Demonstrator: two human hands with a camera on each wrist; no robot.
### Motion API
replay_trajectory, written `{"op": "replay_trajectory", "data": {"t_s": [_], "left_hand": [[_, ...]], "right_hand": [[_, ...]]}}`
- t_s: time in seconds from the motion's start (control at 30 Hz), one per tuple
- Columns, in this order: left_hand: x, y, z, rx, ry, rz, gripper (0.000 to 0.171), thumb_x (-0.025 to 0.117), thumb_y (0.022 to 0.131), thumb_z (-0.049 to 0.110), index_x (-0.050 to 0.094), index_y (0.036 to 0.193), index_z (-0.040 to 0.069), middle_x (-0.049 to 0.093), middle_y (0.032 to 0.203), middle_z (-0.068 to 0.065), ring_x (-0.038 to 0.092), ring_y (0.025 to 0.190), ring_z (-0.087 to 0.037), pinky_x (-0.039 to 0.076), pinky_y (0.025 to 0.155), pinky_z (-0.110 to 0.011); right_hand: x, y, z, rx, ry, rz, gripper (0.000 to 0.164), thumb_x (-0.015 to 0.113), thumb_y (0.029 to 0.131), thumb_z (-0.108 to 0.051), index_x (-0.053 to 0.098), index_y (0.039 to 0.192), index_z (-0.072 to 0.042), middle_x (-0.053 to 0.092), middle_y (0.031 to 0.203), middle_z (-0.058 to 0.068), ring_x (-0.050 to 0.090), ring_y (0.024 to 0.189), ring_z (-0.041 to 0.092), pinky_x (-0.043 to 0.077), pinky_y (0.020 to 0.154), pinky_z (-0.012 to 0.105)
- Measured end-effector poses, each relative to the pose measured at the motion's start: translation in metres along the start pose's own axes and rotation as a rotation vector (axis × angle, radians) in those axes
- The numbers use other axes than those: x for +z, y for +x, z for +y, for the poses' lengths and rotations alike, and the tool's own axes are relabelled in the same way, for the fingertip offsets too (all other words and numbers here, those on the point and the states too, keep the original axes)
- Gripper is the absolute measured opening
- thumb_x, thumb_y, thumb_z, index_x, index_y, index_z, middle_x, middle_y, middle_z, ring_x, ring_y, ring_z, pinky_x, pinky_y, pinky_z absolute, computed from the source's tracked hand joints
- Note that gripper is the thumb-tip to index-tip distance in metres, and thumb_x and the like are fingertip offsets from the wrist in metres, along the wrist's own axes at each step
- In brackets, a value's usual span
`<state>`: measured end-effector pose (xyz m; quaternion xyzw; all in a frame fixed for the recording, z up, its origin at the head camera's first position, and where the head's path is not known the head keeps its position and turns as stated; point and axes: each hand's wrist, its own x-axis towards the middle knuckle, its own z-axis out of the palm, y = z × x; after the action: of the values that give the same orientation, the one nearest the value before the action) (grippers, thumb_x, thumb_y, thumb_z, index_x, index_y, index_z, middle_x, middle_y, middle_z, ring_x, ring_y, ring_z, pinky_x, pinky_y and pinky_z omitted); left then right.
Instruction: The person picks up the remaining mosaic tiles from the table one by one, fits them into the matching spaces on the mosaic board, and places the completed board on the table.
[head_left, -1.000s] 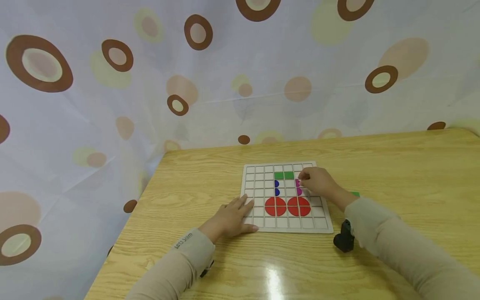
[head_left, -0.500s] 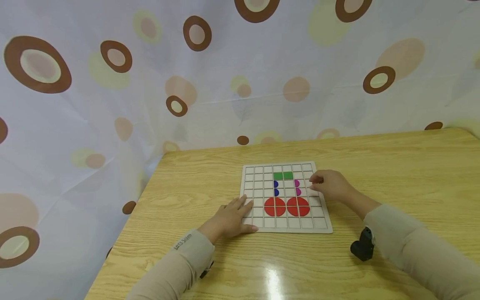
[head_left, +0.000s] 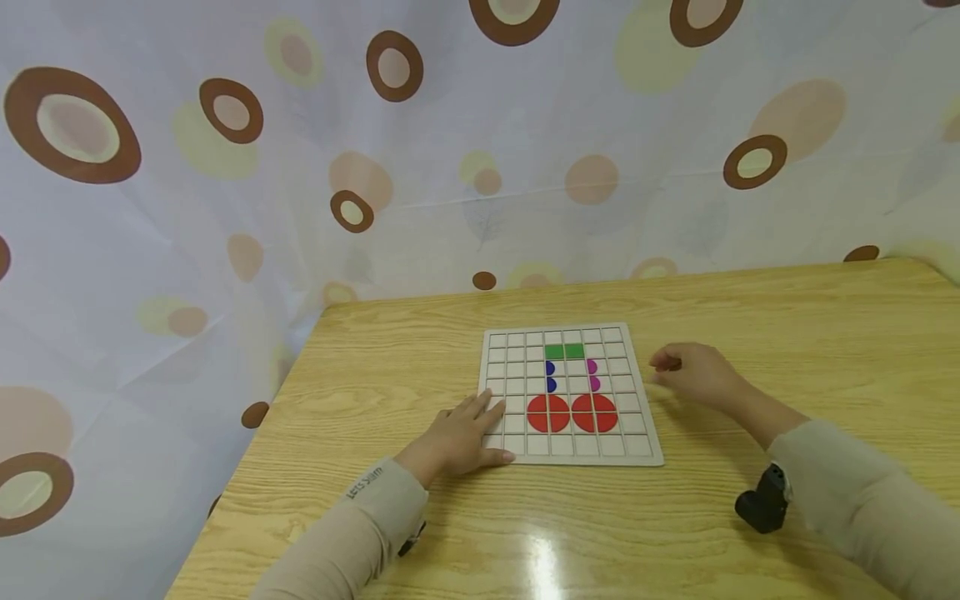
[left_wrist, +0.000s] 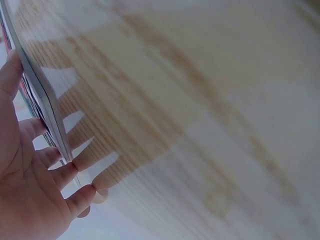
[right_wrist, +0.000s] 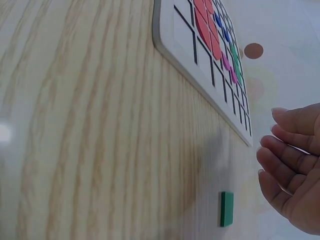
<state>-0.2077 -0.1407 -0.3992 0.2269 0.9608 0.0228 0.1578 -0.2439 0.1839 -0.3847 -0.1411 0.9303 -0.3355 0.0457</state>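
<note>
A white gridded board lies on the wooden table in the head view. On it, red quarter pieces form two discs, with two blue half-discs and two magenta half-discs above, topped by two green squares. My left hand rests on the board's left front corner, fingers spread. Off the board's right edge hovers my right hand, loosely bent and holding nothing. The right wrist view shows a green block on the table near that hand; in the head view it is hidden.
The wooden table extends to the right of the board. A white curtain with brown and pale circles hangs behind and to the left. A black wrist camera sits under the right sleeve.
My right hand has moved right from the magenta pieces, off the board and over the table. My left hand has stayed put. The green block has become hidden in the head view.
</note>
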Motion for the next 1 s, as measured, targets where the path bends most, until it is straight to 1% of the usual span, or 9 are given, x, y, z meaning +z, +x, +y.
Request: {"op": "replay_trajectory", "data": {"t_s": [0.2,0.53,0.73,0.83,1.0], "left_hand": [[0.000,-0.001,0.000,0.006,-0.001,0.001,0.076,0.042,0.079,0.059,0.018,0.139,0.018,0.010,0.143,-0.006,0.012,0.129,-0.026,0.020,0.098,-0.047],[-0.002,-0.002,0.001,0.000,-0.006,-0.002,0.076,0.042,0.079,0.059,0.019,0.139,0.019,0.010,0.143,-0.006,0.011,0.129,-0.025,0.019,0.098,-0.047],[-0.002,-0.002,0.001,0.003,-0.011,0.000,0.076,0.043,0.079,0.058,0.019,0.139,0.017,0.011,0.143,-0.007,0.012,0.128,-0.026,0.019,0.098,-0.047],[-0.002,-0.002,0.001,0.004,-0.014,0.000,0.075,0.043,0.080,0.057,0.019,0.139,0.017,0.011,0.143,-0.007,0.012,0.128,-0.026,0.019,0.098,-0.047],[-0.001,-0.001,0.000,0.005,-0.009,0.001,0.076,0.043,0.079,0.058,0.018,0.139,0.018,0.010,0.143,-0.007,0.011,0.129,-0.026,0.019,0.098,-0.047]], "right_hand": [[-0.005,-0.010,0.012,-0.011,0.005,-0.021,0.032,0.055,0.084,-0.013,0.053,0.105,0.010,0.056,0.095,0.019,0.050,0.089,0.034,0.044,0.068,0.040],[-0.011,-0.019,0.027,0.013,-0.036,-0.033,0.036,0.057,0.083,-0.014,0.051,0.108,0.011,0.052,0.104,0.027,0.047,0.094,0.040,0.042,0.073,0.045],[-0.015,-0.022,0.036,0.051,-0.016,-0.055,0.042,0.057,0.082,-0.014,0.046,0.112,0.013,0.047,0.111,0.029,0.043,0.098,0.043,0.042,0.074,0.046],[-0.016,-0.023,0.040,0.064,-0.016,-0.062,0.044,0.059,0.081,-0.014,0.045,0.113,0.014,0.048,0.109,0.030,0.044,0.096,0.042,0.043,0.072,0.045],[-0.017,-0.025,0.044,0.055,-0.022,-0.070,0.045,0.061,0.078,-0.012,0.046,0.110,0.016,0.051,0.103,0.028,0.048,0.092,0.041,0.044,0.068,0.042]]}}
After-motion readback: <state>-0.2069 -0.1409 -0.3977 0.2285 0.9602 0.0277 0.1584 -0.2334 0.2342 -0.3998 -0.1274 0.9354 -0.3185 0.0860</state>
